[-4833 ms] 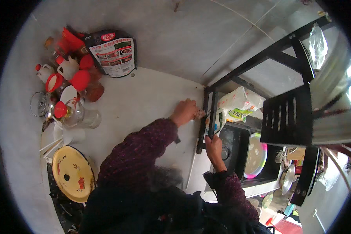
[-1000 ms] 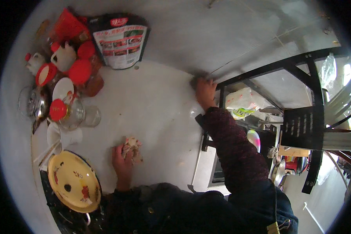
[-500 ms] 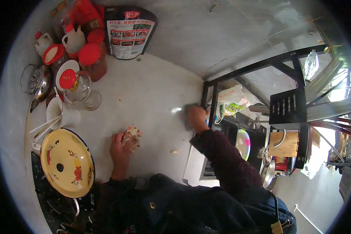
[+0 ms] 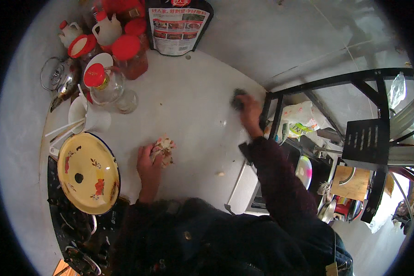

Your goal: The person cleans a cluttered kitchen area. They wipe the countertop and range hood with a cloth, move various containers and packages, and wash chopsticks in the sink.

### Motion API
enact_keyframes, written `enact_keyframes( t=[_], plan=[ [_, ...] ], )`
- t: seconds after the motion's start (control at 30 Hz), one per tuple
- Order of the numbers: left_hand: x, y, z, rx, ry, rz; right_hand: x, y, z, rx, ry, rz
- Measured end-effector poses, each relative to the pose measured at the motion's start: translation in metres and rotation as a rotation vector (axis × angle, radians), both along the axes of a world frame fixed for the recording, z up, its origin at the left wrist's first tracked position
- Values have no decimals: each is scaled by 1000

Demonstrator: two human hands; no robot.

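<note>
My left hand (image 4: 149, 166) is closed around a crumpled, papery clump (image 4: 164, 150) of beige and reddish brown, low over the light grey countertop (image 4: 193, 115). My right hand (image 4: 250, 112) reaches to the far right part of the counter, beside the black rack's leg. Its fingers grip a dark scouring pad (image 4: 238, 99), pressed to the surface; the pad is partly hidden and slightly blurred. Between my arms, near the counter's front edge, lies a small pale piece (image 4: 221, 174).
Left of my left hand, a yellow floral enamel lid (image 4: 89, 172) sits over the black stove (image 4: 64, 211). Behind it stand a white cup (image 4: 96, 117), glass bottle (image 4: 110, 87), metal kettle (image 4: 65, 78) and red-lidded jars (image 4: 131, 62). A black metal rack (image 4: 324, 80) edges the right side.
My right hand has slid the scouring pad farther away along the counter. My left hand has shifted slightly left with the clump. The whole view has moved a little.
</note>
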State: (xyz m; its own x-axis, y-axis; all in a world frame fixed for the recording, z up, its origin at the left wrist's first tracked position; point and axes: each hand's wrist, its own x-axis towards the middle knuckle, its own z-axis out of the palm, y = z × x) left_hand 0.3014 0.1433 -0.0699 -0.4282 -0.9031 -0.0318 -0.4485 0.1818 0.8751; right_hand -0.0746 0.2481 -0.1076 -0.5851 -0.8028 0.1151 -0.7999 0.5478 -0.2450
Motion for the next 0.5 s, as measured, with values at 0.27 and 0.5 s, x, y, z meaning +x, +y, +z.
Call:
enact_keyframes(
  t=[0.27, 0.5],
  plan=[
    [-3, 1, 5, -13, 32, -58, 139, 67, 37, -67, -385, 409],
    [42, 22, 15, -14, -9, 6, 17, -48, 8, -314, -46, 152]
  ],
)
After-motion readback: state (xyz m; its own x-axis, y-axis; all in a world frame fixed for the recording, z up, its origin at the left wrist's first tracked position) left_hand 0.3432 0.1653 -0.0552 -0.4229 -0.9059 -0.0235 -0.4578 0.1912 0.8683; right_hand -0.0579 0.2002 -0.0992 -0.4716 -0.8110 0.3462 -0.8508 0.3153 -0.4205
